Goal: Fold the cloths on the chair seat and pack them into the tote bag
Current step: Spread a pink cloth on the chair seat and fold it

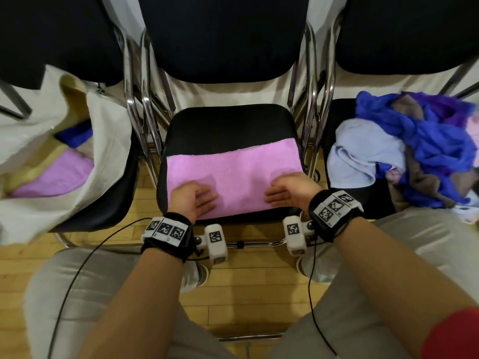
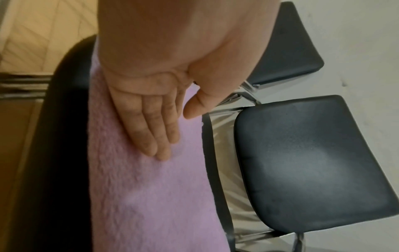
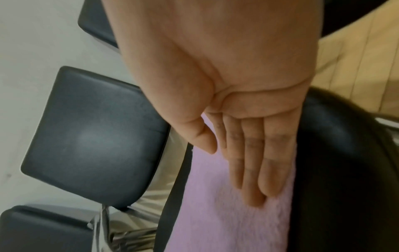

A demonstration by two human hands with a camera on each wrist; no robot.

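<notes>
Middle chair seat (image 1: 228, 123), black, w/ pink cloth (image 1: 233, 172) spread flat over its front half. White tote bag (image 1: 103, 141) on chair to the left, pink + blue cloth already inside. Pile of unfolded cloths (image 1: 404, 149) on chair to the right. Left hand (image 1: 193, 200) & right hand (image 1: 293, 190) both flat on cloth's near edge, fingers (image 2: 151, 133) straight, together, gripping nothing; cloth lies under the palms.

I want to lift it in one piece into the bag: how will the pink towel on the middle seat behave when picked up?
The pink towel looks fluffy and soft, so it is probably floppy and would sag if lifted by one edge. It lies flat under the left hand and right hand, so it seems light. Its pile probably grips rather than slides.
</notes>
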